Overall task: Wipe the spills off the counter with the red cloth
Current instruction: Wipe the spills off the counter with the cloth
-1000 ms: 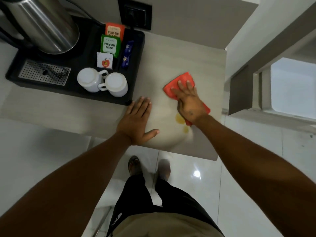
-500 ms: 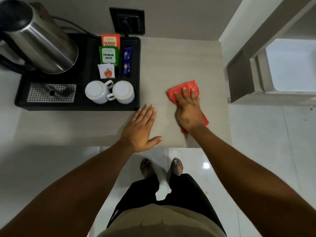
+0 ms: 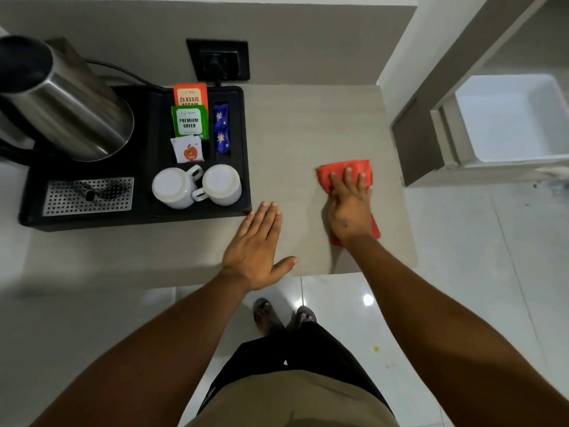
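We have the right hand [image 3: 349,208] pressed flat on the red cloth [image 3: 345,171], fingers spread, to the right of the black tray [image 3: 92,223] and well apart from it on the counter [image 3: 308,124]. The left hand [image 3: 255,245] lies open and empty near the tray's front right corner, steadying us. We should keep the palm flat and drag in overlapping passes toward the counter's front edge. We see no spill on the surface; any remaining is probably under the cloth, which our hand mostly hides.

Single head-worn view, steeply down over the counter [image 3: 308,124].
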The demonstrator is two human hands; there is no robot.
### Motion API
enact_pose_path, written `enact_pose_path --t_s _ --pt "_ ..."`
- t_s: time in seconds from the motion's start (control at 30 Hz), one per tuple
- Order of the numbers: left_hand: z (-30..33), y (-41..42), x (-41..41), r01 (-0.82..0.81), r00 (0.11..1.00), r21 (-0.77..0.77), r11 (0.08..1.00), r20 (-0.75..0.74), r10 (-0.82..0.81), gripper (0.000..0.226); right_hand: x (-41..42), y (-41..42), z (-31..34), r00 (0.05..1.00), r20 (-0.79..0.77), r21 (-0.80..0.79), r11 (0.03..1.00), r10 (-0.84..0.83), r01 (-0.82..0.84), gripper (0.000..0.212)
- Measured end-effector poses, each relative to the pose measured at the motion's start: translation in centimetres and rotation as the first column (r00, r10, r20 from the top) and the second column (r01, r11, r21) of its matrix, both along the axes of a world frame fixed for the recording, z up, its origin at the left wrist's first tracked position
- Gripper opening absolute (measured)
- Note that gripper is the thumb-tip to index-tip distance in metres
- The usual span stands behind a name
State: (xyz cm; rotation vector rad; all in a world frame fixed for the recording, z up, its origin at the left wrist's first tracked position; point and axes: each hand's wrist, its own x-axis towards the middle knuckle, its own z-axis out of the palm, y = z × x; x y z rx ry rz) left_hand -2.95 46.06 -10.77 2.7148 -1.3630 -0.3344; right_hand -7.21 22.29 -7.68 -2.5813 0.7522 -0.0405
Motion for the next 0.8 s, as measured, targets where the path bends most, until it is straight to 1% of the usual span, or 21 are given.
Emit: enact_pose_path --t_s 0.07,0.13,0.2,0.27,0.33,0.47,0.53,0.6,0.63,0.7,0.8 --pt "-0.1 0.0 0.0 0.005 1.0 -0.011 1.0 -0.01 -0.005 0.102 -1.0 2.1 -0.5 0.994 0.019 -0.021 0.994 0.112 -0.112 0.047" --pt "-0.2 0.1 0.0 -0.004 1.0 -0.02 1.0 -0.008 0.004 0.101 -3.9 2.8 -0.8 0.969 0.012 -0.061 0.967 0.247 -0.246 0.049" --pt "-0.1 0.0 0.0 -0.011 1.0 -0.031 0.999 -0.015 0.01 0.1 -6.5 0.9 -0.9 0.955 -0.006 -0.069 0.953 0.296 -0.296 0.051" --pt "0.0 0.0 -0.2 -0.015 1.0 -0.044 0.999 -0.02 0.014 0.099 -7.2 -1.7 -0.5 0.968 -0.03 -0.037 0.968 0.249 -0.25 0.053" --pt "0.2 0.0 -0.3 -0.02 1.0 -0.049 0.999 -0.015 0.019 0.099 -5.5 -4.1 -0.2 0.986 -0.043 -0.029 0.987 0.159 -0.161 0.053" --pt "0.1 -0.1 -0.1 -0.007 1.0 -0.049 0.999 -0.021 0.006 0.101 3.7 -7.8 -0.2 0.998 -0.047 -0.076 0.997 0.028 -0.031 0.053" --pt "-0.1 -0.1 0.0 -0.006 1.0 -0.045 0.999 -0.02 0.005 0.102 8.5 -8.0 -0.3 0.998 -0.067 -0.071 0.997 0.01 -0.015 0.053" --pt "-0.2 -0.1 0.1 -0.011 1.0 -0.053 0.999 -0.027 0.01 0.103 12.1 -6.4 -0.4 0.998 -0.06 -0.078 0.996 0.028 -0.032 0.051" --pt "-0.3 -0.1 0.2 -0.01 1.0 -0.052 0.999 -0.03 0.009 0.103 13.2 -4.9 -0.5 0.997 -0.046 -0.089 0.994 0.059 -0.063 0.051" --pt "-0.4 0.0 0.1 -0.009 1.0 -0.048 0.999 -0.024 0.007 0.102 13.5 -1.9 -0.5 0.985 -0.01 -0.097 0.98 0.173 -0.173 0.051" --pt "-0.3 0.0 0.1 -0.007 1.0 -0.061 0.998 -0.031 0.005 0.1 9.4 0.8 -0.8 0.93 0.016 -0.109 0.925 0.367 -0.364 0.052"
